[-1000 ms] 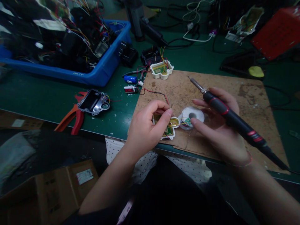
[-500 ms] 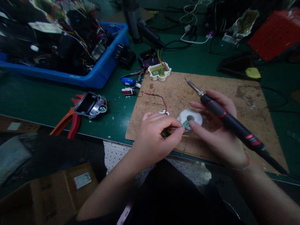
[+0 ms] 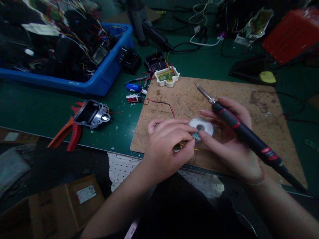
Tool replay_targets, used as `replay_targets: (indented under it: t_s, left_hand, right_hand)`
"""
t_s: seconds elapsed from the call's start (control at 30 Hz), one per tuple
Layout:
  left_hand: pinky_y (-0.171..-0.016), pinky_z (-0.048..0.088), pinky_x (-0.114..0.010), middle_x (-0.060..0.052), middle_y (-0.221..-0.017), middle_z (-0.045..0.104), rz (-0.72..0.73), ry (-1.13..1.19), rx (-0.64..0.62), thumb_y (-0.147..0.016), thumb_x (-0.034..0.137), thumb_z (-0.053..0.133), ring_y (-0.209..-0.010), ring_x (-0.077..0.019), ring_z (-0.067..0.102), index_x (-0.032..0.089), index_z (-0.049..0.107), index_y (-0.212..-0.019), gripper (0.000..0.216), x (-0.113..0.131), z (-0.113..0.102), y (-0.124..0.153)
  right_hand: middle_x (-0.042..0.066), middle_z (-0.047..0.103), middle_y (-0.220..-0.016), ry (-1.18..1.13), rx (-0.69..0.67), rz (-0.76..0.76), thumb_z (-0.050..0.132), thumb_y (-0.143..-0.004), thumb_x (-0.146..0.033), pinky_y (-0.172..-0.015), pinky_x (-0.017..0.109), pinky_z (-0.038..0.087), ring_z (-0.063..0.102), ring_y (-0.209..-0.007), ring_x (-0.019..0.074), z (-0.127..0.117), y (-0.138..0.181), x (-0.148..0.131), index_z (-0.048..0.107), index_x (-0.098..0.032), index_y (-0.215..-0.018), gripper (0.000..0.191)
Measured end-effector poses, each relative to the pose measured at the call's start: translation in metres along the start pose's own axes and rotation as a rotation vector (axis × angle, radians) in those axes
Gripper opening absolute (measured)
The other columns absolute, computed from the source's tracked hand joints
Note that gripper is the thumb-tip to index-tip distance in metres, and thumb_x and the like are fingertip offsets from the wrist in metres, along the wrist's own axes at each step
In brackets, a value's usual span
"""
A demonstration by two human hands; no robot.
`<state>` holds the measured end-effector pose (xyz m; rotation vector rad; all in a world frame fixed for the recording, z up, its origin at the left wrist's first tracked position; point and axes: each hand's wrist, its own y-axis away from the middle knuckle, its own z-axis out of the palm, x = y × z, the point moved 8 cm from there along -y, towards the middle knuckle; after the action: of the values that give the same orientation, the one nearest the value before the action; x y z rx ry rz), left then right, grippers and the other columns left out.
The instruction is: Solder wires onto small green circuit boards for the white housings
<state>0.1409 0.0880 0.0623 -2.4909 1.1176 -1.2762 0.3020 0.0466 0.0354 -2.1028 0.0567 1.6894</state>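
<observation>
My right hand [image 3: 234,146] holds a black soldering iron [image 3: 230,118] between its fingers, the bare metal tip pointing up and to the left. Its thumb also touches a small green circuit board [image 3: 195,135]. Closed in a pinch, my left hand [image 3: 169,142] grips that board's near side with its fingertips. Under the left palm, part of another board with yellow wires [image 3: 184,145] shows; the rest is hidden. Just behind the fingertips, a white spool of solder wire [image 3: 208,125] lies on the brown work board [image 3: 171,91].
Left are pliers [image 3: 72,131] with a grey housing [image 3: 92,114] against them, and a blue bin [image 3: 99,88] full of wired parts. Two batteries [image 3: 133,87] and a white housing [image 3: 167,77] sit behind. A red box [image 3: 289,36] and a yellow sponge [image 3: 267,77] stand right.
The whole view has shifted slightly, so most things appear a little further left. My left fingers now cover more around the small circuit board; the soldering iron stays in my right hand.
</observation>
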Motion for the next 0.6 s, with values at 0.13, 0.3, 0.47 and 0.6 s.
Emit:
replay_targets:
  t_s: [0.13, 0.3, 0.47, 0.6]
  left_hand:
    - [-0.102, 0.038, -0.050, 0.004, -0.103, 0.081, -0.015, 0.013, -0.025, -0.089, 0.018, 0.067, -0.111, -0.0236, 0.071, 0.025, 0.063, -0.078, 0.013, -0.0021, 0.0029, -0.0001]
    - [-0.102, 0.039, -0.049, 0.003, -0.102, 0.081, -0.023, 0.018, -0.019, -0.088, 0.018, 0.067, -0.110, -0.0230, 0.071, 0.025, 0.062, -0.080, 0.011, -0.0034, 0.0029, 0.0006]
    - [-0.104, 0.039, -0.049, 0.004, -0.101, 0.081, -0.023, 0.035, -0.012, -0.088, 0.017, 0.067, -0.109, -0.0217, 0.071, 0.025, 0.062, -0.080, 0.012, -0.0036, 0.0030, 0.0011]
    - [-0.105, 0.038, -0.048, 0.004, -0.101, 0.081, -0.028, 0.032, -0.016, -0.089, 0.017, 0.066, -0.108, -0.0213, 0.072, 0.024, 0.062, -0.080, 0.013, -0.0038, 0.0036, 0.0015]
  right_hand:
    - [0.003, 0.055, -0.142, 0.017, 0.007, 0.005, 0.084, -0.072, -0.020, -0.107, 0.049, 0.058, 0.066, -0.123, 0.0266, -0.0006, -0.0001, 0.0002, 0.051, -0.040, -0.138, 0.077]
    - [0.003, 0.054, -0.141, 0.025, 0.009, -0.003, 0.084, -0.072, -0.019, -0.105, 0.047, 0.060, 0.066, -0.122, 0.0267, -0.0004, 0.0003, -0.0025, 0.051, -0.040, -0.138, 0.076]
    - [0.001, 0.052, -0.142, 0.046, 0.017, -0.022, 0.084, -0.072, -0.016, -0.104, 0.045, 0.061, 0.068, -0.120, 0.0259, 0.0004, 0.0004, -0.0070, 0.053, -0.041, -0.137, 0.076]
    - [0.001, 0.052, -0.142, 0.072, 0.032, -0.034, 0.084, -0.072, -0.015, -0.102, 0.044, 0.062, 0.069, -0.118, 0.0255, -0.0007, 0.0018, -0.0091, 0.053, -0.042, -0.137, 0.077]
